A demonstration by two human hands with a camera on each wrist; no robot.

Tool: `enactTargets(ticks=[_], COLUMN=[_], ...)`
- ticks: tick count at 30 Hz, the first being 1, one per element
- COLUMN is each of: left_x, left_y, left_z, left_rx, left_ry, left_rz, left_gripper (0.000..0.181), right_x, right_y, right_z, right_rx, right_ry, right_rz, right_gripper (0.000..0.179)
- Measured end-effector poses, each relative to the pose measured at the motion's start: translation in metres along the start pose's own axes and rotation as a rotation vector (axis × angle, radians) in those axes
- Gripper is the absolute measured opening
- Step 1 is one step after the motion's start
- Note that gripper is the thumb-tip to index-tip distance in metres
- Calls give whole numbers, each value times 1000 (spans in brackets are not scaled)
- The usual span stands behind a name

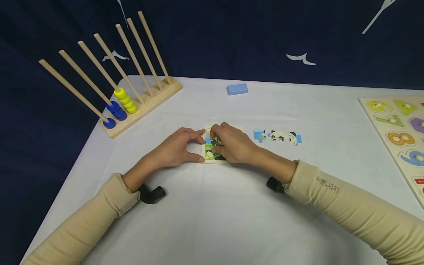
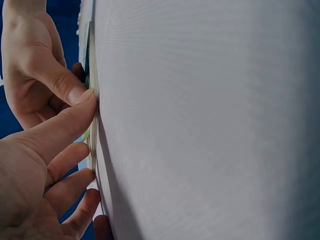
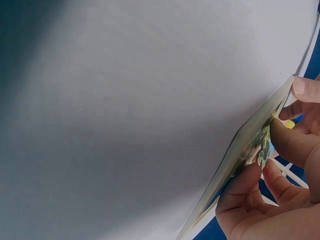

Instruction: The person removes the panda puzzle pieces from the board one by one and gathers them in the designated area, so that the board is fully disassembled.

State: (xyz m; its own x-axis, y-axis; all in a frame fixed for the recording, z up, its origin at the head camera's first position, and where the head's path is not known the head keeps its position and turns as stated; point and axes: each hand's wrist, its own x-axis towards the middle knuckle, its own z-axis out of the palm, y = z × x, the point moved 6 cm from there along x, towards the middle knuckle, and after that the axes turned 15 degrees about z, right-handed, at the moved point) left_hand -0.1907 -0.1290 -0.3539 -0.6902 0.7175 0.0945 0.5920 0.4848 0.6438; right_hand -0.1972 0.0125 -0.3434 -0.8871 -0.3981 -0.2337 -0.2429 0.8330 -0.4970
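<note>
A small jigsaw board (image 1: 215,162) with a pale wooden border and a green and blue picture lies on the white table, partly hidden by both hands. My left hand (image 1: 175,149) touches its left side, fingers spread and the thumb at the near corner. Over the board, my right hand (image 1: 236,145) pinches a small greenish puzzle piece (image 3: 265,145) between thumb and fingers, tilted up from the surface. To the right of the board lie three loose pieces in a row: a blue one (image 1: 259,135), a panda-face one (image 1: 277,135) and another blue-edged one (image 1: 295,138).
A wooden peg stand (image 1: 150,106) with blue beads (image 1: 116,111) and yellow beads (image 1: 126,100) stands at the back left. Behind the board lies a blue block (image 1: 237,89). A number-and-shape board (image 1: 395,127) occupies the right edge. Dark curtain hangs behind the table.
</note>
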Motion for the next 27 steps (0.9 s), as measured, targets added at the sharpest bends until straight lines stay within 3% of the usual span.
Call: enactTargets(ticks=[16,27], left_x=[-2,-1], left_y=[0,0], left_z=[0,0], left_rx=[-3,-8], left_ry=[4,6], left_rz=[-5,-3], left_gripper=[76,62], right_x=[5,4], right_y=[3,2], right_z=[-1,-2], right_rx=[80,83], right_ry=[-62,-47], right_rz=[51,23], right_gripper=[27,25])
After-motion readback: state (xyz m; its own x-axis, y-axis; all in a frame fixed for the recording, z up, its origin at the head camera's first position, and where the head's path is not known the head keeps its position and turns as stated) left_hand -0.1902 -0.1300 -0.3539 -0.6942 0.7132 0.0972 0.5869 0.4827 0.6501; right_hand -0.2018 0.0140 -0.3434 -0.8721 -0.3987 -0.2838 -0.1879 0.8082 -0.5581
